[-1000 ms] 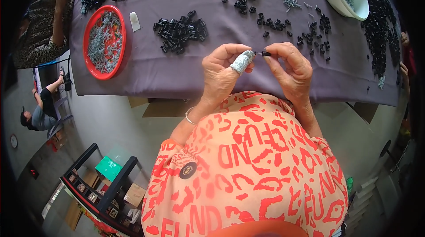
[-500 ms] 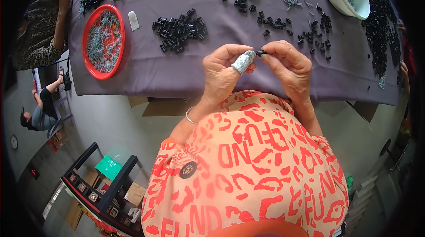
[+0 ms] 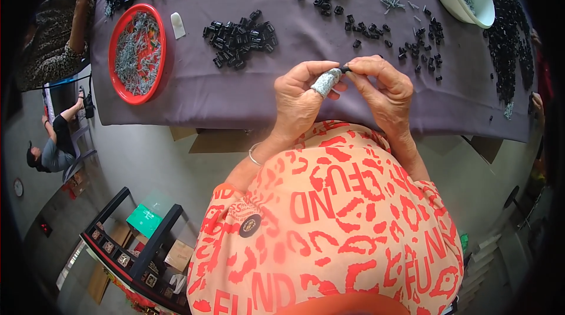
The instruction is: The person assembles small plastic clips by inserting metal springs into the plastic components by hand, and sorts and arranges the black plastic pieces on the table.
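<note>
Head view: a small black part point(image 3: 346, 70) was pinched between left hand point(image 3: 303, 100) and right hand point(image 3: 382, 88), both grips pressed together on it. Beyond them loose black parts point(image 3: 238, 38) were heaped on the bench point(image 3: 235, 97); judged mid-batch, much left.

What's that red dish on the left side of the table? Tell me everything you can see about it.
The red dish is a round, shallow tray with a raised rim, apparently plastic. It lies flat on the purple cloth near the table's left edge, filled with a heap of small grey metal pieces, too small to identify. A small white object lies just beside it on the right, and a pile of black parts sits farther right. No hand touches the dish.
</note>
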Motion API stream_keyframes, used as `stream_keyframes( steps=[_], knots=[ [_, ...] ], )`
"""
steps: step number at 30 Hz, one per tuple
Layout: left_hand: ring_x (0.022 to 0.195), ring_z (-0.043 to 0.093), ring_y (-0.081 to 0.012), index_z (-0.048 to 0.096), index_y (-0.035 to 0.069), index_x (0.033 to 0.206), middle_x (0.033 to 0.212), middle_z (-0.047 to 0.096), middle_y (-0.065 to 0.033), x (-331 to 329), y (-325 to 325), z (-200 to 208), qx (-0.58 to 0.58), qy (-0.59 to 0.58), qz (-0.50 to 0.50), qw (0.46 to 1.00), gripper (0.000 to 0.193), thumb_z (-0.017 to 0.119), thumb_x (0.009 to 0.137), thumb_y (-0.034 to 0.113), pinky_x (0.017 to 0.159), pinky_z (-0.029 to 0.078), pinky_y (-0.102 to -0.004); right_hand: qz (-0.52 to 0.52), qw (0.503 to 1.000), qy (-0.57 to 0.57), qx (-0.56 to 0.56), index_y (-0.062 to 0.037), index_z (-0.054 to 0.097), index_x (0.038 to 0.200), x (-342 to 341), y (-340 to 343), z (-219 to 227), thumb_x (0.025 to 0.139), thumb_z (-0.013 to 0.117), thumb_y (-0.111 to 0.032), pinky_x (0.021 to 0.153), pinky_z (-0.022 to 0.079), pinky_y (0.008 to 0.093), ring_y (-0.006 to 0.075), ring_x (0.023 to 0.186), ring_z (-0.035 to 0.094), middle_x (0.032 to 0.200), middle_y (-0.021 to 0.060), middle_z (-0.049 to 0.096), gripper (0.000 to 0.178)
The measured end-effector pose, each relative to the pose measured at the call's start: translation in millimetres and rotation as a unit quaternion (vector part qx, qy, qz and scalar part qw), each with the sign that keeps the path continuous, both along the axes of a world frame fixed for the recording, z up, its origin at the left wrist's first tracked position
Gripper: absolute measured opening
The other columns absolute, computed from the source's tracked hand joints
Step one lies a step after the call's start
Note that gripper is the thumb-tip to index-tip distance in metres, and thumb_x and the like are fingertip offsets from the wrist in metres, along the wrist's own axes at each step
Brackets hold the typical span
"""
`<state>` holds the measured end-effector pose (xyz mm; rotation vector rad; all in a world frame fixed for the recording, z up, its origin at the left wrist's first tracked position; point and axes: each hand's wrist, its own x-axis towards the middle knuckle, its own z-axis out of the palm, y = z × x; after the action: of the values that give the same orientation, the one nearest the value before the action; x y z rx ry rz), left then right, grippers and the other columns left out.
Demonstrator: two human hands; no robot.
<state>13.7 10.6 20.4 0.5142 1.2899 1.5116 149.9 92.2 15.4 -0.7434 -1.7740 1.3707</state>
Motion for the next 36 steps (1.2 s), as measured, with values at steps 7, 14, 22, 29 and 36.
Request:
stream_keyframes(
  steps=[7,14,22,29,36],
  knots=[
    [0.076,0.066,-0.0131,0.060,-0.004,0.103,0.090,0.066,-0.0082,4,1,-6,-0.011,-0.037,0.010,0.999,0.015,0.057,0.089,-0.001,0.062,0.053,-0.0222,-0.025,0.997,-0.026,0.065,-0.0004,0.063,0.090,-8,0,-3,0.076,0.064,0.013,0.072,0.049,0.0266,0.0167,0.082,0.061,0.090,0.0085,0.065,0.020],
    [0.079,0.061,-0.0168,0.066,0.006,0.092,0.089,0.063,-0.0038,-12,10,-19,0.088,0.375,-0.015,0.923,0.019,0.065,0.076,-0.004,0.064,0.048,-0.0266,-0.004,0.989,-0.065,0.136,-0.0004,0.062,0.091,-6,10,-8,0.074,0.064,0.013,0.066,0.049,0.0269,0.0167,0.078,0.060,0.086,0.0088,0.063,0.022],
    [0.080,0.056,-0.0235,0.067,0.008,0.089,0.084,0.060,-0.0058,-18,12,-26,0.055,0.616,-0.044,0.785,0.019,0.067,0.072,0.001,0.069,0.045,-0.0306,0.039,0.951,-0.186,0.243,-0.0024,0.050,0.102,-11,13,-15,0.073,0.064,0.008,0.062,0.048,0.0328,0.0234,0.070,0.058,0.079,0.0096,0.056,0.034],
    [0.063,0.060,-0.0076,0.062,-0.002,0.096,0.080,0.066,-0.0065,-30,25,2,-0.141,0.046,-0.154,0.977,0.014,0.054,0.085,0.002,0.048,0.046,-0.0198,0.050,0.939,-0.194,0.280,-0.0014,0.049,0.105,-17,15,-8,0.071,0.063,0.009,0.062,0.048,0.0356,0.0283,0.072,0.058,0.080,0.0125,0.056,0.039],
    [0.061,0.062,-0.0110,0.063,-0.002,0.099,0.083,0.067,-0.0086,-36,32,-7,-0.164,-0.005,-0.191,0.968,0.026,0.068,0.083,0.018,0.047,0.047,-0.0201,0.052,0.952,-0.188,0.236,-0.0005,0.050,0.110,-7,12,-12,0.069,0.064,0.009,0.063,0.048,0.0362,0.0299,0.074,0.059,0.084,0.0141,0.058,0.044]
  ],
)
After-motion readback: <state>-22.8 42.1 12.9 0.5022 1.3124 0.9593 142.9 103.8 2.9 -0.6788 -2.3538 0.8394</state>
